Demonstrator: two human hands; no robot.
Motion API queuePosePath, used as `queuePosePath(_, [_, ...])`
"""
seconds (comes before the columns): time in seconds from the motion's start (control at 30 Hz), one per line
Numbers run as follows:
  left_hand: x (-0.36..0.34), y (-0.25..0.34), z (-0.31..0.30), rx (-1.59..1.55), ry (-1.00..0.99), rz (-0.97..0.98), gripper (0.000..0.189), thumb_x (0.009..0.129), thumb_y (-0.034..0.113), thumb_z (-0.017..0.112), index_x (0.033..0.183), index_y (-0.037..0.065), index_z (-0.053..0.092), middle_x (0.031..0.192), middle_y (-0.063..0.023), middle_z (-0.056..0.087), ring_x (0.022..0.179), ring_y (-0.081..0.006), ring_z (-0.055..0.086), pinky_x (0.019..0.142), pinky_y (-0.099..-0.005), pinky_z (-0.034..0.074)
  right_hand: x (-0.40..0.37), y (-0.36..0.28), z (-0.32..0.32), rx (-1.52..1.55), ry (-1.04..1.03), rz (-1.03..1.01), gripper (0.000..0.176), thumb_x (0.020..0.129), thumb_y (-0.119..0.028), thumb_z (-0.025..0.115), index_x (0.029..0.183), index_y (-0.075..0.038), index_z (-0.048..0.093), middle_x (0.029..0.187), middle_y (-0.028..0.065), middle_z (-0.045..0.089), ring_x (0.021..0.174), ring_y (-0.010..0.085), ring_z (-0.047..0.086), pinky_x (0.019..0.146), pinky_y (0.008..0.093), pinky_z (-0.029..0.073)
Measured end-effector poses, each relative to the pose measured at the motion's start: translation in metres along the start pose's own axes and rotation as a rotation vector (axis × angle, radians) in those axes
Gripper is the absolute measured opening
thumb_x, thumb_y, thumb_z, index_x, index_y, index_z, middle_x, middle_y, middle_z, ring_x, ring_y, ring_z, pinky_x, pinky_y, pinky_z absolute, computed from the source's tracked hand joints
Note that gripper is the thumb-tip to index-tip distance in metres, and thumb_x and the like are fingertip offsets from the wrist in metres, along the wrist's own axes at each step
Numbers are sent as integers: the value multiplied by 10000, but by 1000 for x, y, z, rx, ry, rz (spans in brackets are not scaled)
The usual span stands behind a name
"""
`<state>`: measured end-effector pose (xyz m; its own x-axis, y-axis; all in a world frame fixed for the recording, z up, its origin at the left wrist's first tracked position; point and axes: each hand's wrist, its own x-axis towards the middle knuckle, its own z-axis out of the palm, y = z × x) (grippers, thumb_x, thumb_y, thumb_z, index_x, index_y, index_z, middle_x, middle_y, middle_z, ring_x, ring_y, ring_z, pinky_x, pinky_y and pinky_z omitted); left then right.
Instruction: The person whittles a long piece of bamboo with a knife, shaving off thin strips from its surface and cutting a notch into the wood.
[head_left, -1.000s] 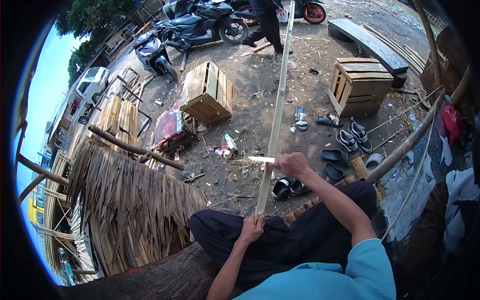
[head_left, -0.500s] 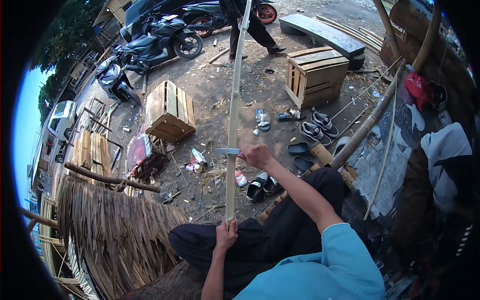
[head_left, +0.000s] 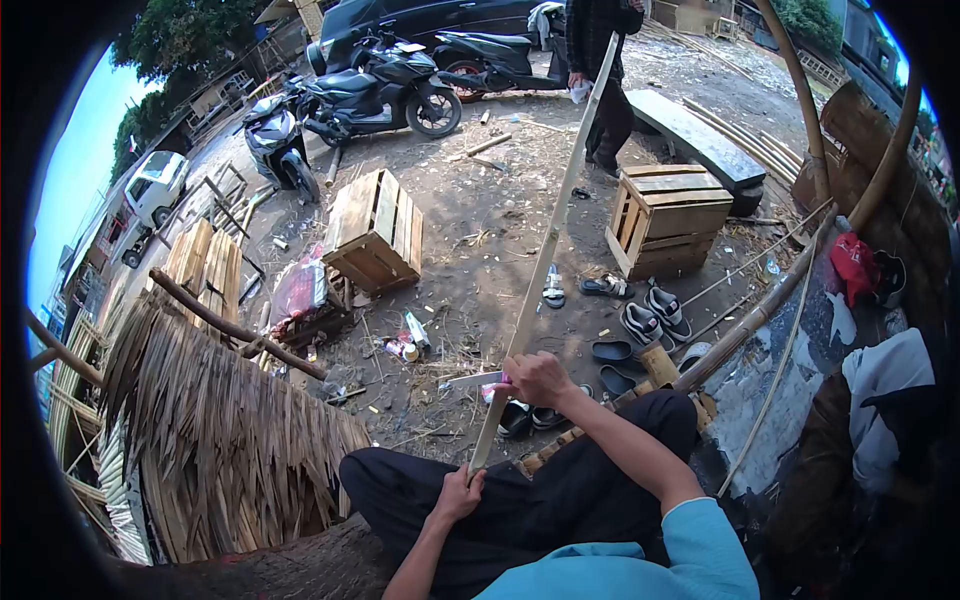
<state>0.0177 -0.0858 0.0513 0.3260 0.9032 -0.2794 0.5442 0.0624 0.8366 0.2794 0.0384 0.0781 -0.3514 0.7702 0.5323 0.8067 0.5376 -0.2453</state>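
Observation:
A long pale bamboo strip [head_left: 533, 290] slants up and away from my lap, its far end leaning to the right. My left hand [head_left: 459, 494] is closed around its near end, just above my dark trousers. Farther up the strip, my right hand [head_left: 540, 380] grips a knife [head_left: 470, 380] by what looks like a pink handle. The blade lies across the strip and sticks out to the left; the fingers cover most of the handle.
Thatch of dried leaves [head_left: 220, 440] borders my left side. Ahead are two wooden crates [head_left: 372, 232], [head_left: 670, 222], sandals and sneakers [head_left: 655, 315], parked motorbikes [head_left: 375, 100] and a standing person [head_left: 600, 100]. A bamboo pole [head_left: 750, 290] runs along the right.
My right hand and the knife have come down the strip toward my left hand. The strip now tilts to the right. The view has shifted, and the person ahead appears farther right.

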Motion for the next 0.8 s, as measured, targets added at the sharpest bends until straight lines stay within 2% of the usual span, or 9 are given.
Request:
queuePosePath(0.1, [-5,5,-5,45,5,35,181,931,160,583,892,-16,570,610,-109,589,554,-219,619,536,-347,464,1,16,-1,-8,69,92,445,884,-518,546,725,-103,553,614,78,584,553,266,613,504,375,458])
queuePosePath(0.23, [-6,9,-3,34,9,31,191,932,167,583,884,-17,565,615,-117,591,560,-239,622,541,-350,466,-5,24,-4,23,-39,291,441,900,-502,531,735,-94,563,568,98,584,529,285,620,476,402,455])
queuePosePath(0.43, [-2,2,-1,28,17,60,192,929,158,570,862,-22,558,619,-96,595,552,-176,601,538,-324,467,-10,4,-4,10,-318,-64,425,907,-485,529,751,-90,547,569,115,590,544,317,624,474,425,467])
queuePosePath(0.47, [-1,0,0,28,21,70,196,930,160,569,861,-22,556,621,-96,594,553,-177,600,537,-322,465,-8,22,0,-27,-197,137,429,906,-484,532,747,-86,542,578,124,598,542,328,624,467,436,467])
queuePosePath(0.57, [17,-3,3,83,16,93,198,935,158,563,847,-19,552,617,-90,587,552,-171,597,537,-319,464,-1,59,13,-137,-52,426,410,900,-470,545,740,-92,547,580,134,601,535,344,620,466,445,467])
queuePosePath(0.67, [15,2,0,51,0,42,207,937,155,558,831,-22,555,605,-89,579,548,-168,595,541,-314,467,-15,33,13,-41,-199,213,414,898,-469,548,725,-93,549,567,136,596,518,344,617,453,449,464])
queuePosePath(0.7, [8,2,0,24,-13,10,206,937,155,558,832,-23,558,604,-89,578,548,-167,594,542,-314,467,-20,18,8,4,-290,54,434,903,-479,536,711,-89,548,563,134,596,514,338,620,448,448,465])
queuePosePath(0.77, [5,-1,-2,42,24,68,206,938,160,554,855,-28,567,601,-87,577,546,-164,593,540,-315,467,-25,13,11,-7,-373,-123,454,907,-493,525,705,-87,541,557,135,594,503,326,618,442,439,463])
queuePosePath(0.8, [4,0,-2,34,33,69,206,939,161,552,858,-28,569,601,-87,578,546,-164,593,538,-317,465,-15,31,9,-88,-262,15,450,908,-490,524,703,-89,540,552,132,590,500,323,617,442,436,463])
